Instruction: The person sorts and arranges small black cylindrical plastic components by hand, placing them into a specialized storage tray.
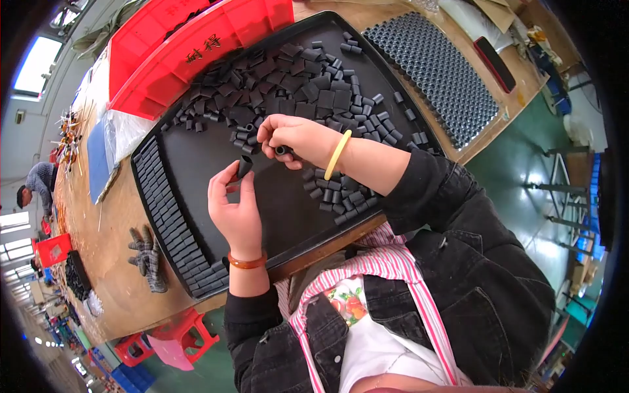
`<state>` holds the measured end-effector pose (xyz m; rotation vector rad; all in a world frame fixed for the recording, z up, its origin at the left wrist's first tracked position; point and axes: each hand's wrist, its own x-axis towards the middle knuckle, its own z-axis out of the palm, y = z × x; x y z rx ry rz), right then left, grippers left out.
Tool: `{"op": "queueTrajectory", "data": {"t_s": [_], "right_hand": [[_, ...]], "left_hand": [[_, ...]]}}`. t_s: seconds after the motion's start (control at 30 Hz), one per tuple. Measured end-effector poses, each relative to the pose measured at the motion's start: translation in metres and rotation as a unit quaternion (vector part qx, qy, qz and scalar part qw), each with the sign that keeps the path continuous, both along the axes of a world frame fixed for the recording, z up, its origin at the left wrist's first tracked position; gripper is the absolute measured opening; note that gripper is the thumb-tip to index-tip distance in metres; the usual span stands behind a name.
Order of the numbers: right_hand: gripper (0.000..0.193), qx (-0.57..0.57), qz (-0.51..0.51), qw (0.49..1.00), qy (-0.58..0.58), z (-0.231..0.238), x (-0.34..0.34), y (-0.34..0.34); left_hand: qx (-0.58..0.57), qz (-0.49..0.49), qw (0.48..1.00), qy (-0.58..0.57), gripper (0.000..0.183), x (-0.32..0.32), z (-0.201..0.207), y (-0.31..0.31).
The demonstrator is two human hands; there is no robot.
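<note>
Over a black tray point(216, 190) my left hand point(234, 206) pinches a short black tube point(245, 166) between thumb and fingers, its open end tilted up. Close beside it, my right hand point(298, 141) curls its fingers round another black tube point(282, 150), whose round hollow end faces out. A heap of black tubes and flat black pieces point(288, 78) fills the far part of the tray, with more loose tubes point(341, 196) under my right forearm. Along the tray's left side, black tubes point(167, 219) lie in tidy rows.
Behind the tray stands a red plastic bin point(196, 56). A block of metal ring-shaped parts point(432, 72) and a red-edged phone point(495, 63) lie to the right. A grey glove point(149, 259) rests left of the tray. Red stools point(190, 337) stand below; another person point(39, 183) is far left.
</note>
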<state>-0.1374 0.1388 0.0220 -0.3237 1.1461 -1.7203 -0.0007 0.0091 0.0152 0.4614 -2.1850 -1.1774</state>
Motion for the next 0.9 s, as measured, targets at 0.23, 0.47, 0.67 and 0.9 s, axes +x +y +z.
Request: {"op": "queueTrajectory", "data": {"t_s": [0.23, 0.47, 0.67, 0.9], "right_hand": [[0.028, 0.037, 0.001, 0.997, 0.066, 0.011, -0.002, 0.002], [0.033, -0.014, 0.028, 0.995, 0.096, -0.006, 0.001, -0.001], [0.022, -0.027, -0.016, 0.952, 0.303, 0.002, 0.010, -0.004], [0.018, -0.050, -0.052, 0.876, 0.477, 0.001, 0.010, -0.004]], "left_hand": [[0.358, -0.050, 0.932, 0.010, 0.020, 0.002, -0.001, -0.005], [0.333, -0.078, 0.939, -0.013, 0.020, 0.004, -0.004, -0.001], [0.340, -0.092, 0.936, -0.031, 0.018, 0.002, 0.000, 0.003], [0.344, -0.109, 0.933, -0.012, 0.017, -0.001, -0.002, 0.003]]}}
